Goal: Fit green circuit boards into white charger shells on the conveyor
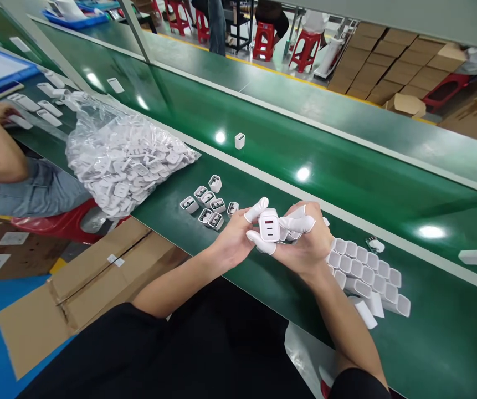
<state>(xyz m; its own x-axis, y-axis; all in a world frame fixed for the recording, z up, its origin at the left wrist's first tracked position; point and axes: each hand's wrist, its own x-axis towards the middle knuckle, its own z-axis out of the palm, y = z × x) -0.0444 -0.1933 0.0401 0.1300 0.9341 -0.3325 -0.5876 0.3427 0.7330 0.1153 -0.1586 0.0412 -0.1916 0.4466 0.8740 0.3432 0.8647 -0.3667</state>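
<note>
A white USB charger [268, 225] is held up in front of me, its port face with a red slot and two small slots turned towards me. My left hand [238, 233], with white finger covers, pinches it from the left. From the right, the covered fingers of my right hand [307, 233] also close on it. Several open white charger housings [209, 198] with parts inside stand left of my hands. To the right, partly behind my right forearm, are rows of white housings [363, 269]. A small loose part [375, 244] lies beyond those rows.
A clear plastic bag [126, 155] full of white plastic pieces rests on the green bench to the left. One white housing [239, 141] sits on the green conveyor [271, 147]. At far left is a co-worker's arm [1, 141]. Cardboard boxes [388, 64] are stacked at the back right.
</note>
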